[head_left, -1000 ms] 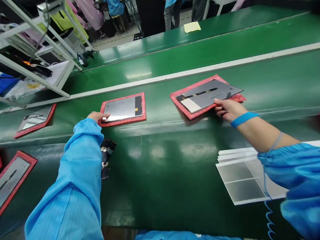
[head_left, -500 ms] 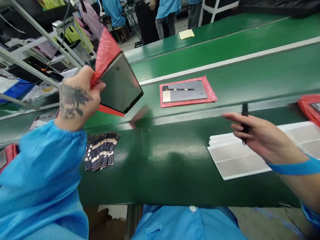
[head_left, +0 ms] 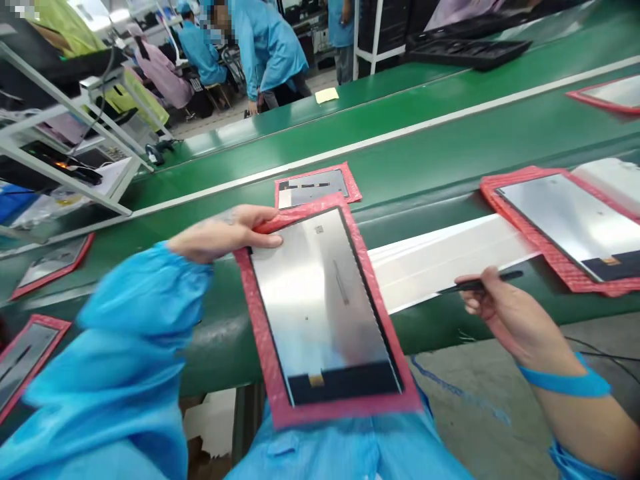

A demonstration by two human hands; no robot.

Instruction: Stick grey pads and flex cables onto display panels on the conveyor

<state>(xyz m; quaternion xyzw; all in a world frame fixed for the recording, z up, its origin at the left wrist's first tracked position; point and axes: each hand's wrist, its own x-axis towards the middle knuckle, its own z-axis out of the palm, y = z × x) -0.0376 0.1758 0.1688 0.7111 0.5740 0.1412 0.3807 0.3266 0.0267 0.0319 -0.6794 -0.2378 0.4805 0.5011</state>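
My left hand point(head_left: 225, 232) grips the top left corner of a silver display panel point(head_left: 320, 300) that lies on a red bubble-wrap sheet point(head_left: 345, 408). Panel and sheet hang over the near edge of the green bench, above my lap. My right hand point(head_left: 505, 313) is closed round thin black tweezers point(head_left: 480, 283), just right of the panel and in front of a stack of white sheets point(head_left: 440, 257).
More panels on red wrap lie on the green conveyor point(head_left: 450, 140): one behind my panel point(head_left: 313, 185), one at right point(head_left: 570, 223), two at far left point(head_left: 50, 261). A white rack point(head_left: 75, 133) stands at left. People in blue coats point(head_left: 265, 47) work behind. A black tray point(head_left: 465, 47) sits far back.
My left hand has brought the panel down from the air and laid it flat in front of me. My right hand has drawn back toward me with the tweezers.
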